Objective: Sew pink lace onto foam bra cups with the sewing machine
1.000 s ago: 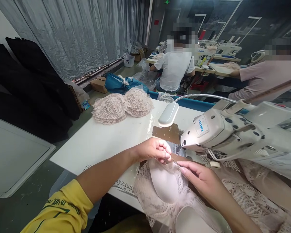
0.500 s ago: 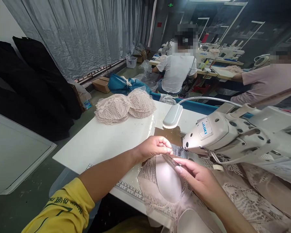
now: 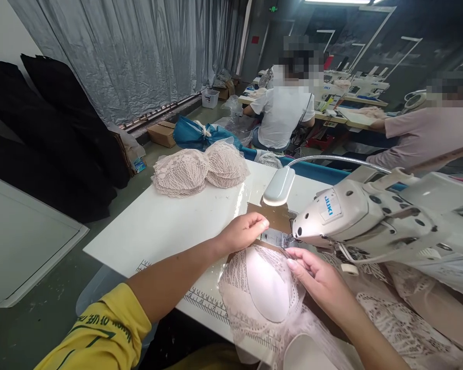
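Observation:
A pale pink lace bra cup (image 3: 266, 288) lies inside-up on the white sewing table (image 3: 170, 226), its top edge pushed against the metal plate under the head of the white Juki sewing machine (image 3: 370, 216). My left hand (image 3: 243, 231) pinches the lace's left upper edge, fingers closed. My right hand (image 3: 316, 277) pinches the lace's right edge just beside the presser foot. More lace fabric (image 3: 409, 324) trails off to the right under the machine arm.
A stack of finished lace cups (image 3: 200, 167) sits at the table's far left corner. A gooseneck lamp (image 3: 278, 186) hangs over the plate. Two other people (image 3: 281, 110) sit at machines farther back. Black bundles (image 3: 42, 128) lean at the left wall.
Both hands have pushed the cup's top edge forward, up to the needle plate. The thin strip held between the hands earlier no longer shows.

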`<action>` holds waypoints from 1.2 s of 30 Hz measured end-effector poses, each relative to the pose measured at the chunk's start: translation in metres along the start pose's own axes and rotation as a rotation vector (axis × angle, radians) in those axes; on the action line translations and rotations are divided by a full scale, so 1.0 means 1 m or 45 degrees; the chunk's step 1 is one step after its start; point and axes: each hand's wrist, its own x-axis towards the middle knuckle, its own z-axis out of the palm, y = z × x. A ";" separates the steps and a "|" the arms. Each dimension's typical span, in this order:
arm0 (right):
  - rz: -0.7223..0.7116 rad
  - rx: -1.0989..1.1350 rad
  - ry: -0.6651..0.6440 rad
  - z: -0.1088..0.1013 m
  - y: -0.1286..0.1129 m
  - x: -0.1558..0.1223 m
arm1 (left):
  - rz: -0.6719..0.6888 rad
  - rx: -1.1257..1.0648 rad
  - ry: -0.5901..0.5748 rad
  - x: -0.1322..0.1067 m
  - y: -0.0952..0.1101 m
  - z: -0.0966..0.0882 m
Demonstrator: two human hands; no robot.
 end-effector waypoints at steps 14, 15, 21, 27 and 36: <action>-0.121 0.290 -0.119 0.007 0.011 0.002 | 0.051 0.429 -0.477 -0.007 -0.007 0.022; -0.150 0.324 -0.127 0.007 0.010 0.001 | 0.001 0.363 -0.505 -0.007 -0.008 0.021; -0.202 0.393 -0.072 0.010 0.008 0.000 | -0.186 0.175 -0.579 -0.007 -0.009 0.023; 0.023 0.665 -0.108 0.001 0.021 -0.005 | -0.338 -0.039 -0.635 -0.007 0.000 0.020; -0.097 0.408 -0.221 -0.013 0.022 -0.008 | -0.398 -0.123 -0.623 -0.008 0.003 0.019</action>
